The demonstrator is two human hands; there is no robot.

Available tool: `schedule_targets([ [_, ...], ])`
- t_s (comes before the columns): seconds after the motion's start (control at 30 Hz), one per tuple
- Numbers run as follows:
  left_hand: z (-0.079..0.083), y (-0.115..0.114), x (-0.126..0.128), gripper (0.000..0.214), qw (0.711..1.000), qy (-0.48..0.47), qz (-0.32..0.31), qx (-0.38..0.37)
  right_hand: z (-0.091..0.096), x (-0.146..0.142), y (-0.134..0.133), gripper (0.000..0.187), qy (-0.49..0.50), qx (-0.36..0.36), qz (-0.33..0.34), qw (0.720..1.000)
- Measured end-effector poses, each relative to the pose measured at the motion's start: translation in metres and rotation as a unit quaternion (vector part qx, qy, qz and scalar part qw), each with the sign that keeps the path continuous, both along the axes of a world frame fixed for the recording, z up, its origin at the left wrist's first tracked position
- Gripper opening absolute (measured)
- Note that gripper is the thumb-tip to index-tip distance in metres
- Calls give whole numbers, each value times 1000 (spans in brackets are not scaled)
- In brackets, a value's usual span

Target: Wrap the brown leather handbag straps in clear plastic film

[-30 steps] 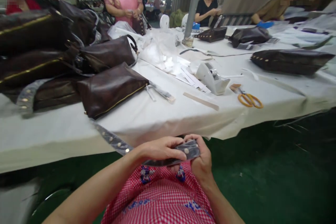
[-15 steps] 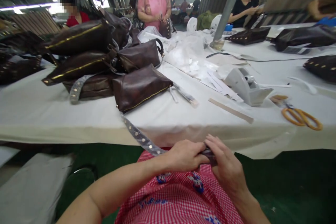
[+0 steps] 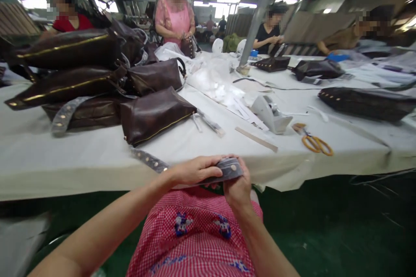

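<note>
Just over the table's front edge, both hands grip a dark studded bag strap [image 3: 230, 169] in clear plastic wrapping. My left hand [image 3: 193, 170] closes on it from the left, thumb along the strap's side. My right hand [image 3: 239, 184] is wrapped round its right end, some fingers hidden behind it. The strap's studded length [image 3: 149, 159] runs left, passing behind my left wrist, up to a dark brown leather bag [image 3: 159, 114] with a gold zipper. That bag lies on the white-covered table [image 3: 91, 156].
More brown bags [image 3: 65, 49] are piled at left. Right of the middle lie a tape dispenser [image 3: 271, 114], orange-handled scissors [image 3: 313, 140] and a beige strip [image 3: 256, 139]. Crumpled plastic [image 3: 211, 73] lies farther back, near a grey post [image 3: 258, 17]. Several co-workers, one in a pink apron [image 3: 177, 19], are across the table.
My hands have come up with the strap, and its wrapped end now shows between them. The view has swung right, bringing more of the table's right side in.
</note>
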State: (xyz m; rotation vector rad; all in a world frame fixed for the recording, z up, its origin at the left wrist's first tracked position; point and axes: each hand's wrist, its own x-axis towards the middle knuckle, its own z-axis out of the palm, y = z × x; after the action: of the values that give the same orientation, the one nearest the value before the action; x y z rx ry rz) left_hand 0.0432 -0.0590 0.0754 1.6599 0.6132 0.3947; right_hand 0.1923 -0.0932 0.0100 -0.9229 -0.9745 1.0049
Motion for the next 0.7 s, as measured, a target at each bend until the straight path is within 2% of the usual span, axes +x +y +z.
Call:
schedule_targets([
  [0.03, -3, -3, 1, 20, 999, 14, 29, 34, -1, 1, 4, 10, -31, 3, 6, 999],
  [0.1, -7, -10, 5, 18, 990, 55, 80, 98, 0, 10, 10, 19, -176, 61, -2, 982],
  [0.2, -4, -15, 9, 18, 977, 103, 127, 141, 12, 28, 18, 27, -397, 200, -11, 896],
  [0.23, -3, -15, 10, 18, 976, 101, 131, 142, 17, 33, 20, 24, -431, 227, -1, 873],
  [0.27, -1, -13, 9, 17, 980, 89, 122, 131, 22, 37, 22, 21, -447, 235, 16, 863],
  [0.3, 1, -10, 7, 15, 987, 65, 100, 106, 27, 39, 23, 19, -447, 226, 34, 865],
  [0.37, 4, -2, 2, 12, 999, 3, 36, 29, 35, 39, 23, 21, -411, 175, 69, 892],
  [0.43, 4, 5, -6, 12, 998, -44, -21, -47, 36, 32, 21, 25, -323, 112, 93, 935],
  [0.5, 3, 10, -11, 12, 994, -58, -42, -83, 31, 20, 20, 24, -189, 62, 97, 975],
  [0.57, 1, 12, -14, 10, 996, -49, -27, -76, 22, 8, 22, 18, -74, 27, 89, 993],
  [0.6, 0, 12, -14, 8, 998, -42, -6, -56, 18, 5, 26, 17, -54, 20, 83, 995],
  [0.63, -1, 11, -13, 7, 999, -31, 21, -28, 14, 3, 30, 18, -71, 25, 74, 994],
  [0.7, -2, 8, -11, 9, 995, 6, 89, 37, 11, 6, 40, 27, -191, 91, 49, 976],
])
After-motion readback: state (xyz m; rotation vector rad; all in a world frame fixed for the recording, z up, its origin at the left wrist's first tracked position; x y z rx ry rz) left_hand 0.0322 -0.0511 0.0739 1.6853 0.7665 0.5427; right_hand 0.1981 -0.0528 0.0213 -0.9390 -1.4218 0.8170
